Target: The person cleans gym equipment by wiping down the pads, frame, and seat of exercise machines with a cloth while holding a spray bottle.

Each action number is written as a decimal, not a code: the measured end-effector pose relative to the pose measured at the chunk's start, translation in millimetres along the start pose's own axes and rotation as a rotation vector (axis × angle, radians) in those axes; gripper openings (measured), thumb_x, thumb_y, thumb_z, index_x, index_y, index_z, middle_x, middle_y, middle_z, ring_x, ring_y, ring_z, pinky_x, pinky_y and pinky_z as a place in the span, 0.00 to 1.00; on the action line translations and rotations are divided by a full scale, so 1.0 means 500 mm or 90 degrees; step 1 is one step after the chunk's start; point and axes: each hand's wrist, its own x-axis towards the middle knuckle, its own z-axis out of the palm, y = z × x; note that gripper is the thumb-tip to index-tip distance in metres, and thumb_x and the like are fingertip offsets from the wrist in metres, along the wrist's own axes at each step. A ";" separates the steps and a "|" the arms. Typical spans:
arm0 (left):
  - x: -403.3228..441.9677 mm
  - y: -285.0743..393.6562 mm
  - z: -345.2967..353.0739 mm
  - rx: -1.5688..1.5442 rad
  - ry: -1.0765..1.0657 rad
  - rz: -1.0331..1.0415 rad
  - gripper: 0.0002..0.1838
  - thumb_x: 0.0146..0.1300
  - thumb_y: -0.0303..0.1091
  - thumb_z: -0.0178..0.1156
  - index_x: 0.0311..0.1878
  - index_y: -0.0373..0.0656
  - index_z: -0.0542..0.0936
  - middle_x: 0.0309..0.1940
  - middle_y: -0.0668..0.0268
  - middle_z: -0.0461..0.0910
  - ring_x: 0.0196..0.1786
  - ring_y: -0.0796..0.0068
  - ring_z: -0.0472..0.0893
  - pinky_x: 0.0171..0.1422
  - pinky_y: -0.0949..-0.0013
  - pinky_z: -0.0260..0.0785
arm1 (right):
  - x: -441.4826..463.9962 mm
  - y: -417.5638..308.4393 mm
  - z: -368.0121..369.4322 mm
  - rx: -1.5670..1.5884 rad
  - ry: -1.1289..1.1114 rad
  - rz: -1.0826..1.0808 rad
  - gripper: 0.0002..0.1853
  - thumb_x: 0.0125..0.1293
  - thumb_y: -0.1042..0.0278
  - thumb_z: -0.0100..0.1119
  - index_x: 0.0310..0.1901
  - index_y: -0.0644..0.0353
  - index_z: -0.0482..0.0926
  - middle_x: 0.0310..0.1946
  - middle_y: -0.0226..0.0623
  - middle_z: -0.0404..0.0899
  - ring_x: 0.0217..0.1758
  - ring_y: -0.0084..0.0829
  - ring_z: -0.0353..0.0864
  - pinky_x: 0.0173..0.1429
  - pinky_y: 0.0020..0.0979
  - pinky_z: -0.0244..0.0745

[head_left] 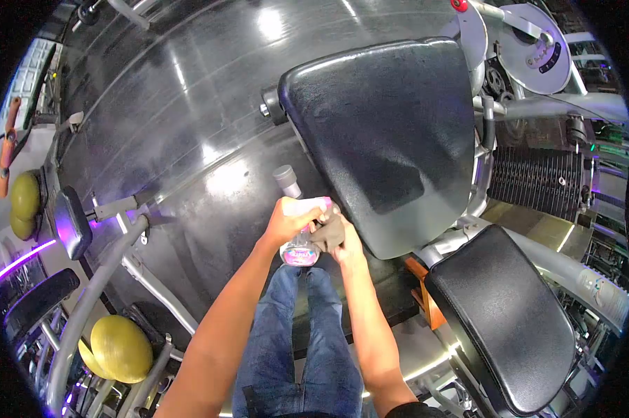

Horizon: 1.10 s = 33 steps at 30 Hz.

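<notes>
My left hand (286, 221) is closed round the neck of a clear spray bottle (301, 256) with a pink label and a white and pink trigger head. Close beside it, my right hand (349, 243) grips a grey-brown cloth (330, 234), held near the spray head. Both hands are in front of my legs, just left of a large black padded seat (391, 125). The fingers of my right hand are partly hidden by the cloth.
A smaller black pad (506, 313) is at the lower right, by a weight stack (536, 174). On the left are a metal frame (98, 306), yellow-green rounded objects (121, 348) and another pad (72, 221). A grey roller (285, 179) lies beyond my hands.
</notes>
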 end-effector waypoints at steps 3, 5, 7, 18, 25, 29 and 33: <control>0.002 0.001 0.007 0.015 0.039 0.020 0.13 0.66 0.33 0.66 0.48 0.34 0.86 0.32 0.64 0.87 0.23 0.80 0.81 0.30 0.76 0.72 | 0.017 -0.008 -0.001 0.087 -0.083 0.006 0.11 0.76 0.64 0.51 0.50 0.64 0.75 0.44 0.41 0.79 0.49 0.36 0.81 0.54 0.50 0.83; 0.003 0.000 0.006 -0.011 0.028 0.009 0.13 0.66 0.32 0.65 0.49 0.33 0.85 0.32 0.62 0.88 0.24 0.79 0.82 0.29 0.75 0.73 | 0.025 0.008 -0.020 0.089 -0.226 -0.033 0.14 0.77 0.64 0.47 0.54 0.64 0.75 0.47 0.44 0.79 0.50 0.38 0.82 0.53 0.50 0.83; 0.007 -0.006 0.004 -0.010 0.025 0.011 0.14 0.67 0.36 0.65 0.43 0.33 0.86 0.32 0.60 0.88 0.24 0.78 0.83 0.28 0.75 0.73 | -0.026 0.010 0.015 0.089 -0.012 -0.050 0.15 0.75 0.64 0.48 0.55 0.64 0.76 0.50 0.44 0.81 0.50 0.38 0.83 0.50 0.48 0.83; 0.000 0.005 0.010 0.051 0.071 -0.002 0.17 0.68 0.37 0.65 0.47 0.30 0.84 0.32 0.55 0.87 0.22 0.74 0.83 0.29 0.72 0.77 | -0.093 0.032 -0.194 0.164 0.125 -0.166 0.15 0.73 0.60 0.49 0.50 0.60 0.79 0.41 0.44 0.83 0.42 0.44 0.85 0.42 0.45 0.83; 0.001 -0.002 0.009 0.041 0.098 0.026 0.16 0.67 0.38 0.65 0.40 0.30 0.85 0.30 0.54 0.87 0.21 0.72 0.83 0.27 0.70 0.76 | 0.020 0.066 -0.055 0.271 0.134 -0.131 0.14 0.74 0.64 0.47 0.53 0.59 0.80 0.45 0.39 0.83 0.45 0.38 0.84 0.46 0.42 0.82; 0.005 -0.007 0.014 0.037 0.109 0.024 0.14 0.67 0.36 0.64 0.38 0.30 0.85 0.30 0.54 0.87 0.21 0.71 0.83 0.26 0.71 0.75 | -0.009 0.066 -0.122 0.179 0.113 -0.149 0.18 0.74 0.56 0.43 0.51 0.56 0.80 0.48 0.38 0.83 0.52 0.43 0.82 0.56 0.49 0.79; 0.006 -0.012 0.013 0.024 0.118 0.064 0.13 0.66 0.35 0.63 0.37 0.30 0.85 0.29 0.55 0.87 0.21 0.71 0.83 0.26 0.72 0.74 | -0.083 0.037 -0.197 0.205 0.303 -0.183 0.18 0.71 0.57 0.46 0.51 0.58 0.79 0.47 0.44 0.83 0.46 0.51 0.85 0.49 0.54 0.82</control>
